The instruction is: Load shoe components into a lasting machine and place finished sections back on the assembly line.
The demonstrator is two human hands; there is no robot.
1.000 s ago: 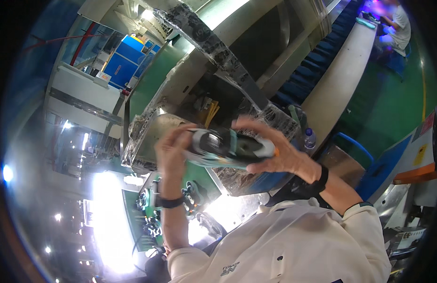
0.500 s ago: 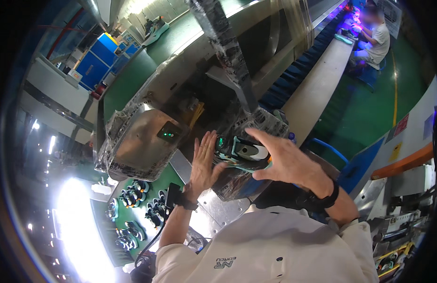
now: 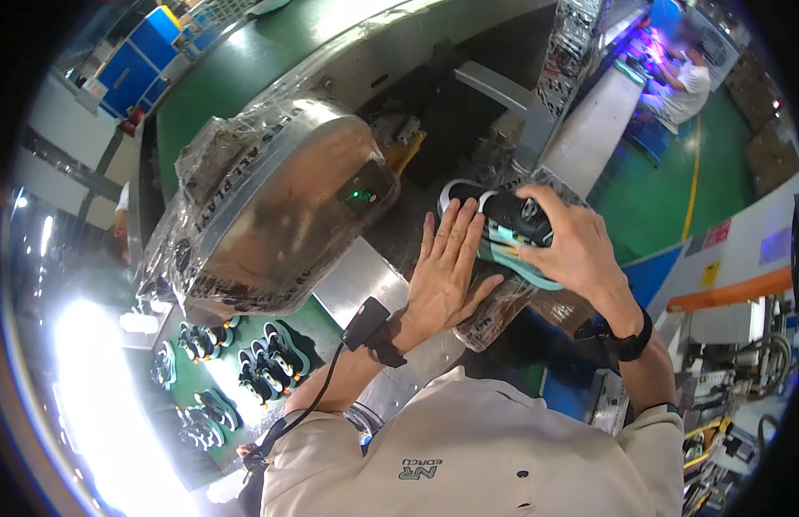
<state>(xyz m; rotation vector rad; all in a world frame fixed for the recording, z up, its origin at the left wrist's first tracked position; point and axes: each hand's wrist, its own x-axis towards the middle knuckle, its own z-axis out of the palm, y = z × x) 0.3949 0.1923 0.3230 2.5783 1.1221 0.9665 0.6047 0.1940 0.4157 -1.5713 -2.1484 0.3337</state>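
A sports shoe (image 3: 508, 217) with a black upper and a light teal sole rests on a plastic-wrapped machine support (image 3: 494, 320), just ahead of me. My left hand (image 3: 449, 269) lies along its near left side, fingers stretched and fingertips touching the shoe. Around the shoe's right end, the thumb and fingers of my right hand (image 3: 580, 250) curl and grip it. Part of the shoe's side is hidden behind both hands. A dark device on a cable (image 3: 366, 323) is strapped to my left wrist.
A plastic-wrapped metal housing (image 3: 279, 207) with green lights stands to the left. A wrapped upright post (image 3: 550, 103) rises beyond the shoe. Several shoes (image 3: 274, 353) sit on a green surface at lower left. Another person (image 3: 688, 82) sits at a bench, far right.
My right hand has gone from spread beside the shoe to gripping its right end. The shoe is turned, showing more of its side and sole edge. The whole view has shifted.
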